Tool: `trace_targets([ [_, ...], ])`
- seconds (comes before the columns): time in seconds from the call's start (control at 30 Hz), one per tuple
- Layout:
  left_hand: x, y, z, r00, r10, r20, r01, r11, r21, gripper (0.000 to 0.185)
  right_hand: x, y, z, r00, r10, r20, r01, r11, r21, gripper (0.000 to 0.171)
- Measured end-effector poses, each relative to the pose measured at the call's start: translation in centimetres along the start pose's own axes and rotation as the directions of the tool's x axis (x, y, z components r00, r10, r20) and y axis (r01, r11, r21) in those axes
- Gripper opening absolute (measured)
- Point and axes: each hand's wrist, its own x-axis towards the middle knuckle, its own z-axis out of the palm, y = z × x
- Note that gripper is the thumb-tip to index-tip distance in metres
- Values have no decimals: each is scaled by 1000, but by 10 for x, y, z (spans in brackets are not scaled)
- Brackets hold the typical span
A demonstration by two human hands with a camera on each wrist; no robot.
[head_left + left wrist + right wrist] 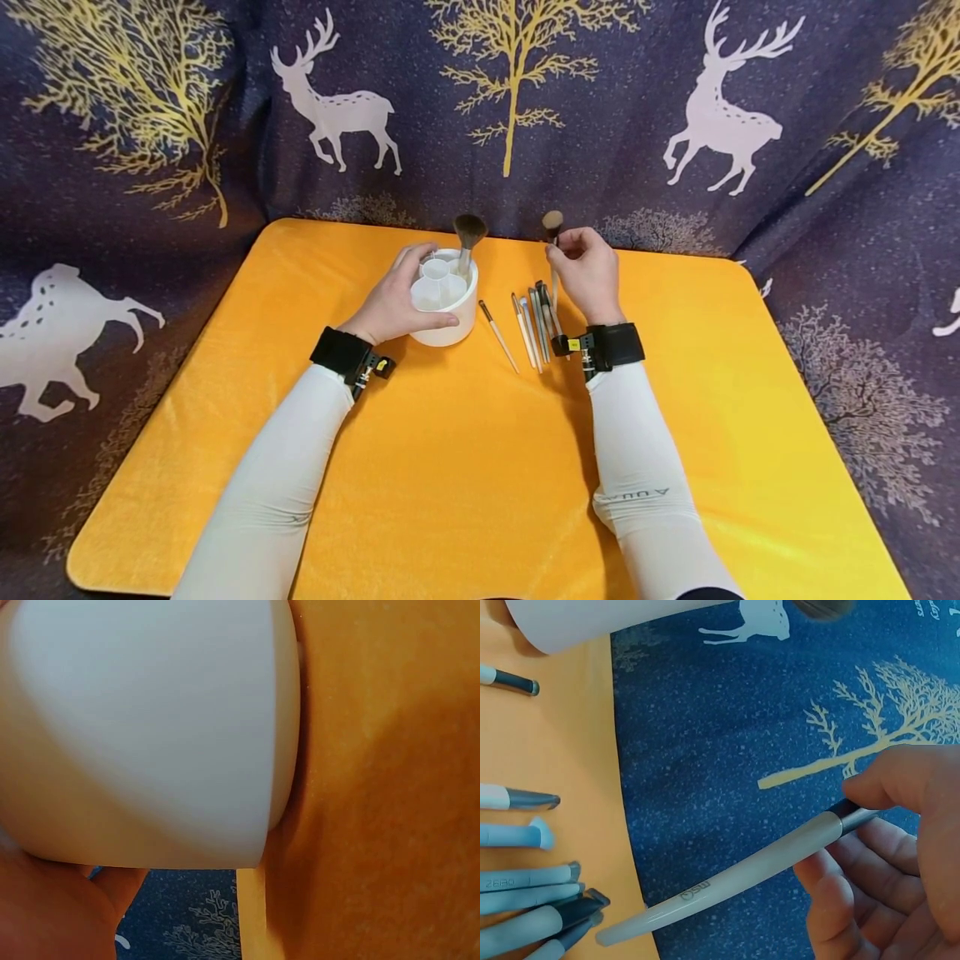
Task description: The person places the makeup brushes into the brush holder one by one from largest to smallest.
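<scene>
My left hand (392, 300) grips a round white brush holder (444, 335), thumb along its near side and fingers at the far rim. Inside, the holder is divided into several compartments, and one large fluffy makeup brush (469, 232) stands in it, bristles up. In the left wrist view the holder's smooth wall (150, 735) fills much of the picture. To the right, my right hand (594, 275) pinches a makeup brush (742, 870) by its dark ferrule, with its pale handle pointing down and its brown bristles upward. Several slimmer makeup brushes (534, 329) lie side by side below that hand.
One thin brush (498, 337) lies apart, between the holder and the row of brushes. All of it is on a table with an orange cloth (465, 475). Behind the far table edge hangs a dark blue curtain (600, 108) with deer and trees.
</scene>
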Motion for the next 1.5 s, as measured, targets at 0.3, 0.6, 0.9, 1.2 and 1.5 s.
trace_targets([
  [0.3,0,1,0,1000,4,3,-4,1000,-4,124,-2,-7,3,996,-78,-34,79,997,25,22],
  [0.6,1,1,0,1000,5,-1,-5,1000,-1,122,-4,-14,6,989,-140,-43,142,989,41,19],
  [0.9,1,2,0,1000,9,8,-9,1000,-10,123,-8,-22,10,985,-168,-35,170,985,41,20],
  [1.2,0,1,-1,1000,10,0,-10,1000,-5,121,-13,-31,16,971,-239,-14,239,970,39,20],
  [1.5,0,1,0,1000,13,0,-13,1000,-2,120,-18,-39,21,967,-256,-1,256,965,53,21],
])
